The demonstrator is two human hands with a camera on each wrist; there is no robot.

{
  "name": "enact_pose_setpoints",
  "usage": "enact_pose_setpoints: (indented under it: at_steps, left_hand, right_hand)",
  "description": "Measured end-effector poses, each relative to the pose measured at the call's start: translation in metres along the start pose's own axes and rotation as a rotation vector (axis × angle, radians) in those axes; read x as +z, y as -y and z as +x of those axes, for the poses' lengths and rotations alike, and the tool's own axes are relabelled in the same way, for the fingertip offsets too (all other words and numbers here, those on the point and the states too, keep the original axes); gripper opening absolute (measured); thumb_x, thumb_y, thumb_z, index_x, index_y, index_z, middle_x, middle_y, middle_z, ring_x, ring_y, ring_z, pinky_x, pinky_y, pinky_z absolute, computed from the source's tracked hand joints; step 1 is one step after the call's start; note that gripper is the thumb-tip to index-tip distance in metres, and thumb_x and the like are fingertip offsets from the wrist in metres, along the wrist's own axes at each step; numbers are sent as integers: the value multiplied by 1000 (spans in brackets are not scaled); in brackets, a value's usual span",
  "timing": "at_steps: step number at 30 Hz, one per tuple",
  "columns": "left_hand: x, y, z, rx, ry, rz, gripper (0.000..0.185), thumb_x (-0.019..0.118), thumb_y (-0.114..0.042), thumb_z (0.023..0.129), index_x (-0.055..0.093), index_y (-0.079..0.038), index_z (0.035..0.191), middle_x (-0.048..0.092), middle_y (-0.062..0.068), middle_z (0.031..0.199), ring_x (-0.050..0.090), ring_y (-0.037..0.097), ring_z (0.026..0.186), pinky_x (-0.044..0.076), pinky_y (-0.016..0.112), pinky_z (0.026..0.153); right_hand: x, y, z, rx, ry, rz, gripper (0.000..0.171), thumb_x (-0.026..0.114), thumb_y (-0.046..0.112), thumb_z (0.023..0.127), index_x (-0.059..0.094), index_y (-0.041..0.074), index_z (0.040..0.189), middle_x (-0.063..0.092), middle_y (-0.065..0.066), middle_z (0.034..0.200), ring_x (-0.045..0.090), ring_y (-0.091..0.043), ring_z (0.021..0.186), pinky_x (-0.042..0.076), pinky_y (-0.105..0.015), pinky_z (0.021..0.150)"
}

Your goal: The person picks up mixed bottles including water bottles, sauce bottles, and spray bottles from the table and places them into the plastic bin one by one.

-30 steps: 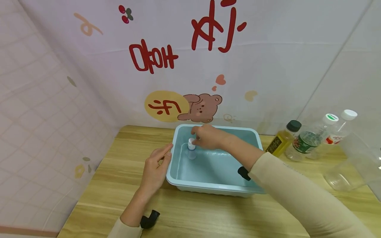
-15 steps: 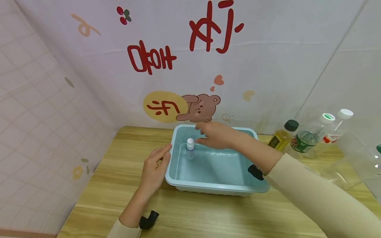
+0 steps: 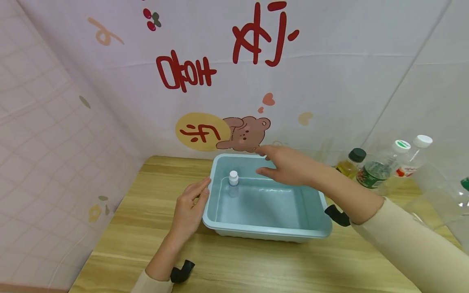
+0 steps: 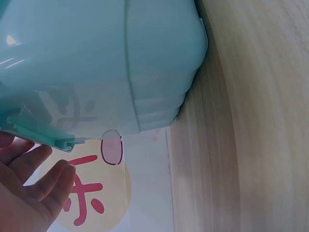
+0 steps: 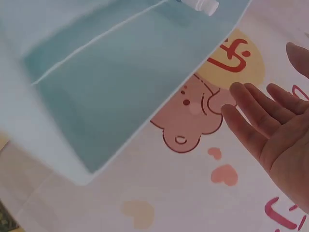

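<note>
A second ago the right hand (image 3: 289, 167) was closed round the small bottle (image 3: 233, 183) in the tub (image 3: 264, 234); half a second ago it had let go and hung just beside the cap. Now it is lifted clear and drawn off toward the worktop's right edge, over the tub's far rim, its grip apart with fingers straight and spread, holding nothing. The left hand (image 3: 188, 207) has not moved: its grip is apart too, straight fingers (image 3: 200, 191) resting against the tub's left rim.

The bottle is small and clear, with a white screw cap, and stands upright by itself. It is inside the tub, near the far left corner, apart from both hands.

The tub is pale blue, rectangular and deep, set on the wooden worktop (image 3: 154, 228) near its far edge. Water fills its lower part, and the bottle's base stands in it; the bottle is the only thing in it.

By the worktop's far right corner stand three bottles (image 3: 373, 173): one of yellow liquid with a dark cap, two clear ones with white caps.
</note>
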State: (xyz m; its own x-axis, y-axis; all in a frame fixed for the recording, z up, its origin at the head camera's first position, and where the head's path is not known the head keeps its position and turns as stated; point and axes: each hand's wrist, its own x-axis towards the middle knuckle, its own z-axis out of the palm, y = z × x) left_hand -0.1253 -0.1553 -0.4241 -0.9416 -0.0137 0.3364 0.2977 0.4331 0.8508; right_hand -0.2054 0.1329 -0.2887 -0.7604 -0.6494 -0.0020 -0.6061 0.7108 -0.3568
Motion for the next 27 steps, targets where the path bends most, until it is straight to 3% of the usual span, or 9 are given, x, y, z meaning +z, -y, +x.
enact_pose_setpoints:
  at_steps: [6, 13, 19, 22, 27]
  left_hand:
    - [0, 0, 1, 18, -1, -1, 35, 60, -16, 107, 67, -7, 141, 63, 8, 145, 55, 25, 135, 48, 53, 107]
    - [0, 0, 1, 11, -7, 3, 35, 61, -14, 107, 67, -8, 141, 64, 4, 145, 57, 25, 134, 47, 54, 108]
    - [-2, 0, 1, 4, -9, 6, 35, 61, -15, 107, 67, -8, 141, 64, 6, 145, 57, 26, 134, 47, 54, 108]
    - [-3, 1, 0, 1, -10, 4, 35, 61, -14, 107, 67, -8, 141, 64, 6, 144, 57, 26, 134, 47, 54, 108]
    - [-2, 1, 0, -4, -6, -14, 35, 61, -14, 107, 67, -8, 141, 64, 5, 144, 56, 25, 134, 47, 53, 109]
  right_hand:
    - [-5, -8, -22, 8, -77, 2, 59, 73, 29, 101, 52, 3, 149, 61, -14, 143, 62, -31, 128, 51, -52, 104]
    - [-2, -22, -47, -92, -225, -30, 56, 73, 27, 101, 54, 5, 149, 54, -13, 154, 52, -34, 140, 45, -56, 110]
    - [1, -36, -61, -132, -344, -32, 58, 79, 20, 96, 56, 4, 146, 54, -13, 153, 52, -36, 138, 46, -58, 106]
    - [-1, -41, -68, -152, -398, -48, 59, 81, 16, 92, 57, 3, 144, 53, -14, 153, 55, -37, 134, 52, -57, 98]
    - [-8, -50, -79, -111, -438, -49, 68, 84, 19, 89, 55, 5, 149, 43, -11, 163, 46, -40, 143, 46, -64, 103]
